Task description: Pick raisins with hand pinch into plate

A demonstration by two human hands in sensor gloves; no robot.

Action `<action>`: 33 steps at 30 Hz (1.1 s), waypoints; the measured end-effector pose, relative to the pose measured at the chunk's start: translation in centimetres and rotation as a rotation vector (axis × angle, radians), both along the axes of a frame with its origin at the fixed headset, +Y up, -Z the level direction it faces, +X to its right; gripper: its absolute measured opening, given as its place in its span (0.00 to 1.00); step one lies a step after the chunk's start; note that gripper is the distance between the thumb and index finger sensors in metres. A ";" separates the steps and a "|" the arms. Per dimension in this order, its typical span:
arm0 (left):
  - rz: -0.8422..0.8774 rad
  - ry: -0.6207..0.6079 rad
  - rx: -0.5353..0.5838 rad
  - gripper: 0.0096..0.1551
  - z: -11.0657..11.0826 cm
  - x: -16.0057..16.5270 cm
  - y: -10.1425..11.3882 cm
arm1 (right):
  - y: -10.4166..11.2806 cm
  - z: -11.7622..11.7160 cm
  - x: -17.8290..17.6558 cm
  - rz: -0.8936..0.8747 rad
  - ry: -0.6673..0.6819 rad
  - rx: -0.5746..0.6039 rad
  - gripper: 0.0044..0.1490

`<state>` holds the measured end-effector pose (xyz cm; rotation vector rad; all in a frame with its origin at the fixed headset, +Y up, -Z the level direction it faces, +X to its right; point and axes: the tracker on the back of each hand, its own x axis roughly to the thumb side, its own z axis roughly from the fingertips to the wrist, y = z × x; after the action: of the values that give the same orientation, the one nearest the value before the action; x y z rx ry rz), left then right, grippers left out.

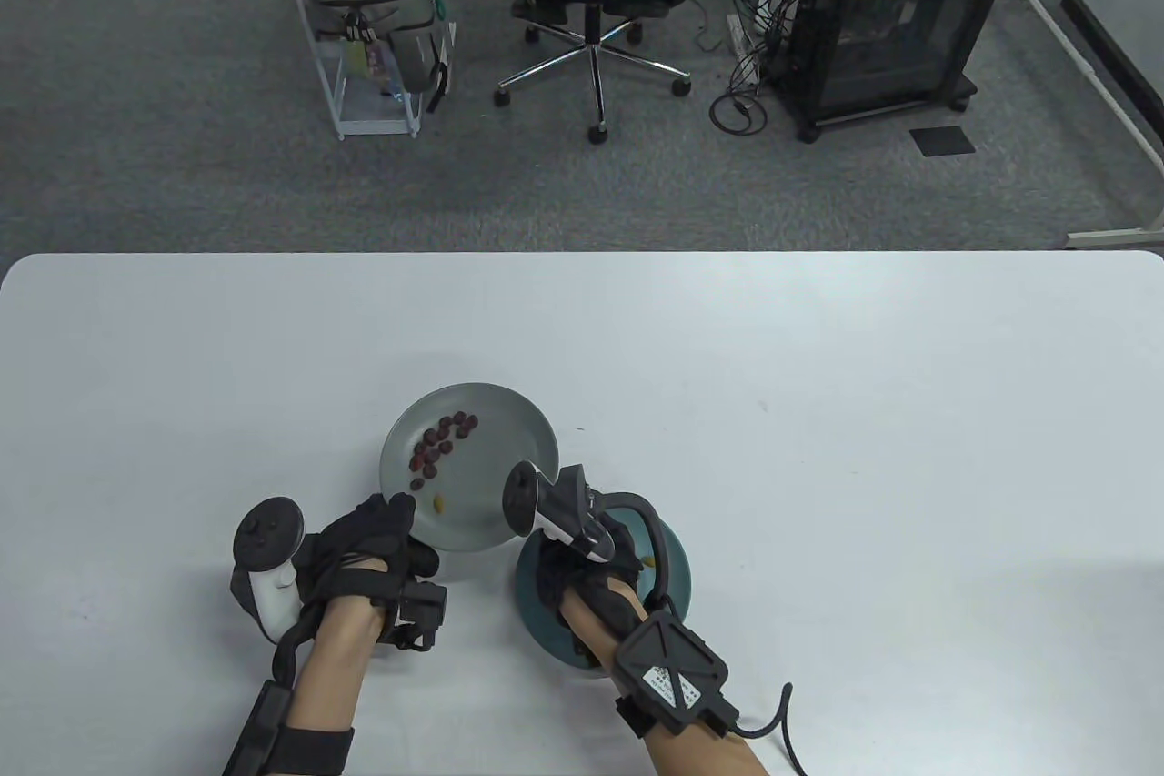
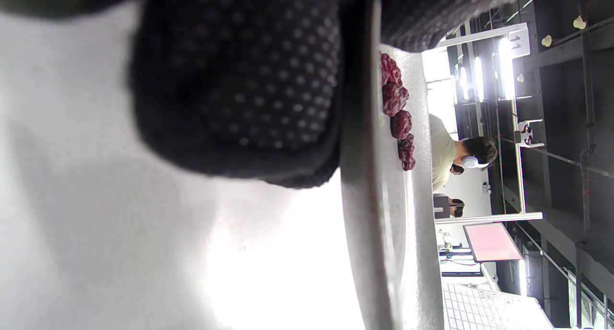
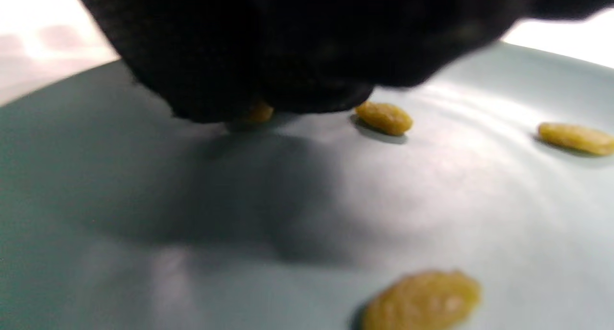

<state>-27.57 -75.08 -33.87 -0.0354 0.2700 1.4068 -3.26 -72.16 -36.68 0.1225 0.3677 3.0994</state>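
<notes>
Gripping the near rim of the grey plate [image 1: 509, 439], the left hand [image 1: 377, 539] has its dotted glove fingers [image 2: 240, 90] pressed against the plate's edge. On the white table [image 1: 818, 412] a smaller teal plate [image 1: 677, 571] sits just beside the grey one, under the right hand [image 1: 591, 567]. Its fingertips [image 3: 288, 56] are bunched down over a yellow raisin [image 3: 259, 113] on the teal surface; whether they actually pinch it cannot be told. Three more yellow raisins [image 3: 383, 118] lie near. The grey plate holds dark red dried fruits [image 1: 441, 444] and one yellow raisin [image 1: 440, 503]. The white label on the right wrist unit [image 1: 671, 660] is unreadable.
</notes>
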 end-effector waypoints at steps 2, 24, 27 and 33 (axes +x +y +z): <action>-0.003 -0.001 -0.002 0.29 0.0 0.0 0.0 | 0.2 0.1 0.3 -0.021 -0.004 0.005 0.30; -0.019 -0.061 -0.010 0.29 0.3 1.9 -0.2 | 6.1 4.3 4.1 -0.329 0.023 0.180 0.32; -0.036 -0.082 -0.004 0.29 0.3 2.5 -0.1 | 6.4 4.5 4.1 -0.361 0.030 0.204 0.31; -0.015 -0.141 -0.015 0.29 0.6 4.2 -0.3 | 6.7 4.7 4.2 -0.393 0.039 0.215 0.33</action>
<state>-23.39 -75.37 -33.28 -0.1442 0.1641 1.3807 0.95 -65.47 -31.99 0.2278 0.0037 2.7381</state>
